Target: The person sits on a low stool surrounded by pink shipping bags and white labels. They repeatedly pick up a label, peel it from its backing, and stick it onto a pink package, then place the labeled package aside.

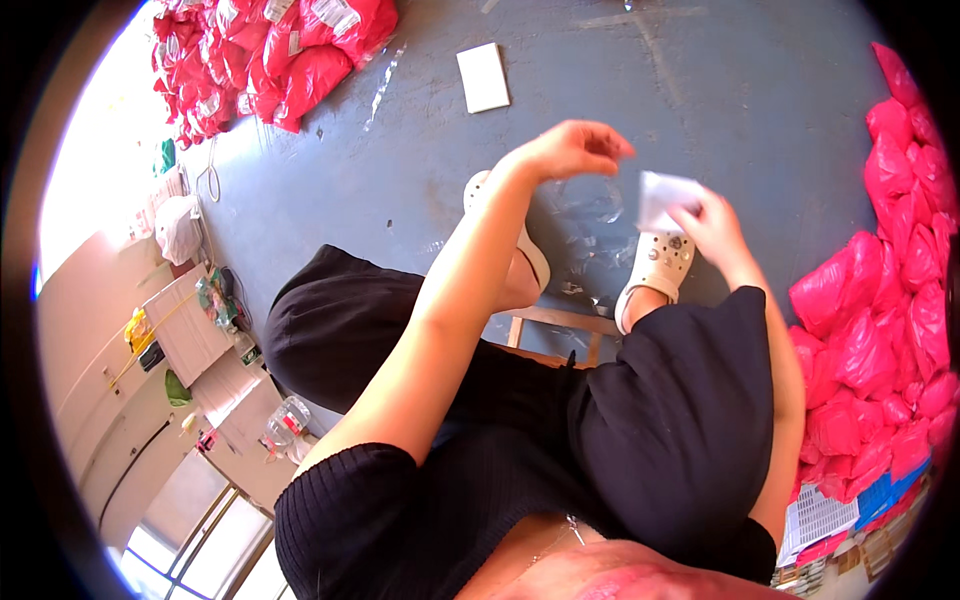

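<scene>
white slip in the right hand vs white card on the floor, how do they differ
The slip is held in the right hand; the card lies flat on the floor. The slip looks blurred, with greyish patches; the card looks sharper and plainer white. The slip partly overlaps the right shoe in view; the card lies clear of it. Both are pale.

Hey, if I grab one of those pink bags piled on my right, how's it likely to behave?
The pink bags will probably feel floppy outside, since their plastic looks thin and wrinkled. Their glossy sheen suggests a somewhat slippery surface. Because they lie heaped against one another, pulling one may shift its neighbors.
</scene>
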Motion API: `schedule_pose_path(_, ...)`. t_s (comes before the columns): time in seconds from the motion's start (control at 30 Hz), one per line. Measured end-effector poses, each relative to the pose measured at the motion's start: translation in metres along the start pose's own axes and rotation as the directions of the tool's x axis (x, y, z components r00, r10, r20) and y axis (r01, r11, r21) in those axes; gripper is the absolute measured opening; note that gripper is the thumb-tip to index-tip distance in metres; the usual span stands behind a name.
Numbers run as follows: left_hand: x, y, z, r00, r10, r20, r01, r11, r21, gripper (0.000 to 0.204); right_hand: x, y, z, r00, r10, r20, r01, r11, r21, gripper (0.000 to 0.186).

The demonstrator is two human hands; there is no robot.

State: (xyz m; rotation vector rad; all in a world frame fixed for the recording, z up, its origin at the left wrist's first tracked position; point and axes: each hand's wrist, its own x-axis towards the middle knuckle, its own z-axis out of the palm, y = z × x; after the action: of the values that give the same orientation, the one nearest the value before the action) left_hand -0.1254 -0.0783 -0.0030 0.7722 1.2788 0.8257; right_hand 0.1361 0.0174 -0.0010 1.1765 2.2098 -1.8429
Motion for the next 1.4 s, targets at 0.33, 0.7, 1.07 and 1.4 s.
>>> schedule_pose_path(0.33,0.039,-0.082,-0.173,0.112,-0.297,-0.948,0.73,0.672,-0.124,0.087,-0.191,0.115,0.024,0.755,0.497,-0.427,-0.493,0.86,0.129,0.024)
schedule_pose_path(0.7,0.057,-0.073,-0.172,0.282,-0.465,-0.839,0.566,0.787,-0.246,0.062,-0.217,0.106,0.032,0.707,0.588,-0.392,-0.516,0.809,0.283,0.023)
schedule_pose_path(1.07,0.09,0.111,-0.008,0.975,-0.055,-0.217,0.058,0.998,0.01,0.046,-0.229,0.024,-0.009,0.771,0.478,-0.421,-0.068,0.718,0.692,0.022)
schedule_pose_path(1.4,-0.04,0.231,0.259,0.968,0.125,0.219,-0.198,0.916,0.35,0.041,-0.242,-0.11,-0.075,0.695,0.061,-0.717,0.598,0.504,0.623,0.043)
